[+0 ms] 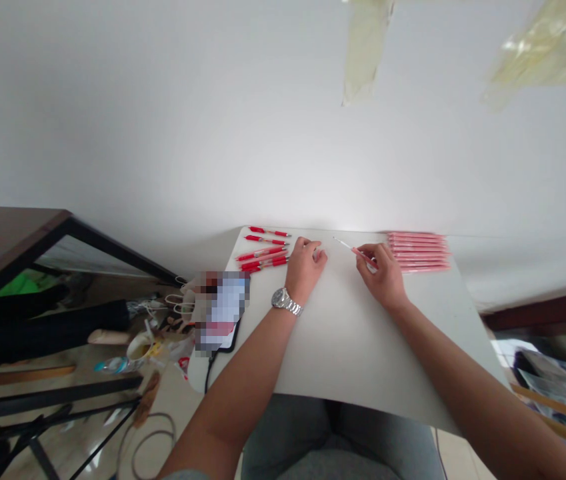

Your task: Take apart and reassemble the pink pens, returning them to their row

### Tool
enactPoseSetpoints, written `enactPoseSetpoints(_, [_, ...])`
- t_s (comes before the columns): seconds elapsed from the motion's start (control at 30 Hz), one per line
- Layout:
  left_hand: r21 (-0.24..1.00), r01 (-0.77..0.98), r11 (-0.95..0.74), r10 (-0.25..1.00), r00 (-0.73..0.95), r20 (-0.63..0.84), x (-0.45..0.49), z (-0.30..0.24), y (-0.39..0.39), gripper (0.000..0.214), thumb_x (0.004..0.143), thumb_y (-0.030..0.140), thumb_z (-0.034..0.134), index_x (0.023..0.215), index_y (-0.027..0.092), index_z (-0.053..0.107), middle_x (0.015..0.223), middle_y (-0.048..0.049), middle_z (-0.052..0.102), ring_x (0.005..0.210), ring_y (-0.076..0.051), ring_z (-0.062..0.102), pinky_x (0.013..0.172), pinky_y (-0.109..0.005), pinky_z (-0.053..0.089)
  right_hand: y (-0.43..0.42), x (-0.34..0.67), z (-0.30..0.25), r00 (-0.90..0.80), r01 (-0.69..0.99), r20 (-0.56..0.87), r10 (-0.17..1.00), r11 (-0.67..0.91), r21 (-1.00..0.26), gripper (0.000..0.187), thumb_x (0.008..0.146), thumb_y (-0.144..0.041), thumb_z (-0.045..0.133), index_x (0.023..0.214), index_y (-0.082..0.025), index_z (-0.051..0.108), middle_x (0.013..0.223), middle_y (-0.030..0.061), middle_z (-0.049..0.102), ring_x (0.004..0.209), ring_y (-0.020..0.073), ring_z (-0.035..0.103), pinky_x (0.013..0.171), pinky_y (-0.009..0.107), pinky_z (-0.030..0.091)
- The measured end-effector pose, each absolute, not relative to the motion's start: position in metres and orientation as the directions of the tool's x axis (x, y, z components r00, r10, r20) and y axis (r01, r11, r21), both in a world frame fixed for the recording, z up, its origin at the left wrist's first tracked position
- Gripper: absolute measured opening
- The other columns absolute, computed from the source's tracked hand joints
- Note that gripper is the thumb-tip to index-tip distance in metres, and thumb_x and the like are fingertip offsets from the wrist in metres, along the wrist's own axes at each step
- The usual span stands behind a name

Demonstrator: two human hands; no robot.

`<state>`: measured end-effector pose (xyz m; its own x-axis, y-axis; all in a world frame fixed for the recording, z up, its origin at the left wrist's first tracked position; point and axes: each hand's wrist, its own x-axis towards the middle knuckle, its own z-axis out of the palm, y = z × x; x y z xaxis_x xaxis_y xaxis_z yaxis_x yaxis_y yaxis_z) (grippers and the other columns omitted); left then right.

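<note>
My right hand (381,275) is closed in a pinch on a slim pink-red pen refill (345,244), whose thin whitish end points up and left. My left hand (307,267), with a metal watch on its wrist, is above the table with fingers bent and thumb apart; nothing shows between them. Just left of it lie several red pens (265,253), roughly parallel. Behind and right of my right hand, a row of pink-red refills (420,252) lies side by side.
The white table (343,353) stands against a wall. A phone (225,313) with a cable lies at its left edge. Left of the table, a dark-framed desk (17,230) stands over a floor with a cup, a bottle and bags.
</note>
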<state>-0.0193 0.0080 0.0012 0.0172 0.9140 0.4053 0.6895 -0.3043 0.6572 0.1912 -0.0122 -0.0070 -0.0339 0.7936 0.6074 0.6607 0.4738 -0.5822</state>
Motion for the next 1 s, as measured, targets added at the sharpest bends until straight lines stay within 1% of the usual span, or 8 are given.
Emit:
enactPoseSetpoints(0.17, [0.699, 0.619, -0.357, 0.89, -0.002, 0.456, -0.018, 0.009, 0.003, 0.024, 0.098, 0.02, 0.059, 0.119, 0.019, 0.07, 0.107, -0.0077, 0.063, 0.078, -0.014, 0.061, 0.082, -0.03, 0.055, -0.012, 0.191, -0.007, -0.049, 0.652, 0.606, 0.794, 0.485, -0.583, 0.013, 0.1, -0.032, 0.059, 0.109, -0.024, 0.064, 0.094, 0.0064, 0.065, 0.083, 0.0218, 0.063, 0.074, 0.038, 0.054])
enactPoseSetpoints(0.3, [0.785, 0.44, -0.436, 0.874, -0.003, 0.486, -0.016, 0.008, 0.004, 0.023, 0.101, 0.026, 0.057, 0.121, 0.02, 0.068, 0.109, -0.0088, 0.066, 0.091, -0.016, 0.065, 0.085, -0.029, 0.056, -0.013, 0.192, -0.006, -0.072, 0.638, 0.599, 0.798, 0.498, -0.587, 0.013, 0.101, -0.032, 0.058, 0.109, -0.023, 0.064, 0.095, 0.0068, 0.065, 0.084, 0.0217, 0.064, 0.074, 0.037, 0.054])
enactPoseSetpoints(0.37, [0.847, 0.313, -0.429, 0.89, -0.011, 0.455, -0.015, 0.006, 0.005, 0.025, 0.102, 0.032, 0.057, 0.122, 0.021, 0.066, 0.112, -0.0096, 0.067, 0.098, -0.018, 0.068, 0.086, -0.029, 0.057, -0.013, 0.192, -0.006, -0.079, 0.629, 0.601, 0.796, 0.508, -0.589, 0.013, 0.101, -0.032, 0.058, 0.109, -0.023, 0.064, 0.095, 0.0067, 0.065, 0.084, 0.0217, 0.064, 0.074, 0.037, 0.054])
enactPoseSetpoints(0.47, [0.916, 0.139, -0.377, 0.924, -0.016, 0.383, -0.012, 0.004, 0.006, 0.028, 0.101, 0.039, 0.06, 0.123, 0.021, 0.065, 0.11, -0.0102, 0.071, 0.101, -0.019, 0.07, 0.083, -0.028, 0.059, -0.014, 0.191, -0.005, -0.09, 0.617, 0.6, 0.795, 0.517, -0.593, 0.013, 0.102, -0.033, 0.058, 0.109, -0.023, 0.064, 0.096, 0.0067, 0.065, 0.084, 0.0215, 0.064, 0.074, 0.037, 0.055])
enactPoseSetpoints(0.57, [0.946, 0.04, -0.322, 0.947, 0.0, 0.323, -0.01, 0.004, 0.006, 0.031, 0.099, 0.044, 0.064, 0.121, 0.021, 0.065, 0.106, -0.01, 0.072, 0.101, -0.02, 0.071, 0.08, -0.028, 0.059, -0.014, 0.19, -0.005, -0.104, 0.609, 0.588, 0.802, 0.519, -0.6, 0.014, 0.102, -0.034, 0.058, 0.11, -0.024, 0.064, 0.096, 0.0072, 0.066, 0.083, 0.0215, 0.065, 0.074, 0.037, 0.055])
enactPoseSetpoints(0.67, [0.96, -0.016, -0.28, 0.96, 0.018, 0.281, -0.008, 0.007, 0.004, 0.032, 0.097, 0.046, 0.066, 0.118, 0.022, 0.065, 0.104, -0.0094, 0.072, 0.099, -0.019, 0.072, 0.078, -0.027, 0.059, -0.014, 0.19, -0.005, -0.119, 0.595, 0.579, 0.806, 0.525, -0.609, 0.015, 0.102, -0.034, 0.057, 0.109, -0.024, 0.065, 0.097, 0.0074, 0.067, 0.084, 0.0216, 0.065, 0.074, 0.038, 0.056])
enactPoseSetpoints(0.77, [0.962, -0.053, -0.268, 0.962, 0.033, 0.27, -0.007, 0.01, 0.003, 0.033, 0.095, 0.048, 0.069, 0.115, 0.022, 0.066, 0.106, -0.0096, 0.072, 0.097, -0.019, 0.072, 0.078, -0.028, 0.059, -0.014, 0.19, -0.005, -0.129, 0.58, 0.576, 0.807, 0.533, -0.616, 0.015, 0.102, -0.035, 0.057, 0.11, -0.024, 0.065, 0.098, 0.0073, 0.067, 0.084, 0.0215, 0.066, 0.075, 0.038, 0.056])
enactPoseSetpoints(1.0, [0.968, -0.054, -0.245, 0.968, 0.045, 0.248, -0.006, 0.011, 0.001, 0.033, 0.094, 0.051, 0.07, 0.11, 0.021, 0.068, 0.097, -0.0086, 0.074, 0.094, -0.02, 0.073, 0.075, -0.028, 0.06, -0.015, 0.19, -0.005, -0.134, 0.578, 0.563, 0.815, 0.526, -0.624, 0.017, 0.103, -0.037, 0.056, 0.11, -0.024, 0.065, 0.098, 0.0078, 0.068, 0.085, 0.0221, 0.067, 0.074, 0.038, 0.056])
